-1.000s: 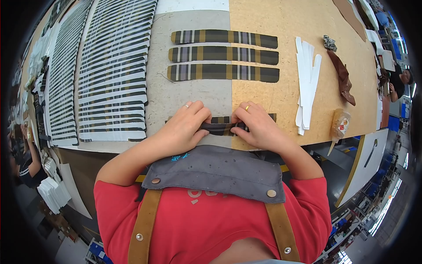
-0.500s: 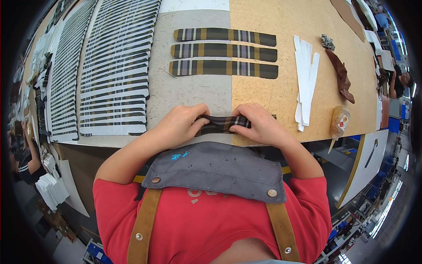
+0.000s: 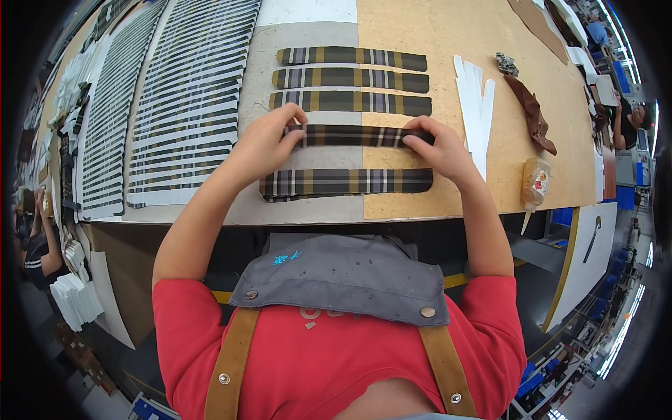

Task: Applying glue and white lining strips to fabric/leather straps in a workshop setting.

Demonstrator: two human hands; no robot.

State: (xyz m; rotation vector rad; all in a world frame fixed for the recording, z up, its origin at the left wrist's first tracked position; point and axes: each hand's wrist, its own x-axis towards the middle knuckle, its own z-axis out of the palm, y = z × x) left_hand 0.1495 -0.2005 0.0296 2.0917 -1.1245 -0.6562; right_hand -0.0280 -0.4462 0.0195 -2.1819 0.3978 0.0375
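Between both hands a dark plaid fabric strip [image 3: 353,136] is stretched level above the table. My left hand [image 3: 274,136] pinches its left end between thumb and fingers. At the other end, my right hand [image 3: 432,143] grips it the same way. Just beyond it lie three plaid strips [image 3: 351,102] in a neat column, olive, mustard, lilac and white. Nearer the table's front edge is another plaid piece [image 3: 346,182], lying flat, with a second edge showing under it, so it seems to be a small stack.
Long rows of overlapping plaid and white strips [image 3: 185,105] cover the left. On the right are white strips [image 3: 472,105], a brown scrap [image 3: 530,115], a crumpled grey lump [image 3: 506,64] and a glue bottle with a thin nozzle [image 3: 536,183]. The table's front edge [image 3: 308,222] runs before me.
My hands have moved away from the table's front edge, toward the three strips, carrying the strip, now drawn out straight. The plaid piece near the edge has come into view.
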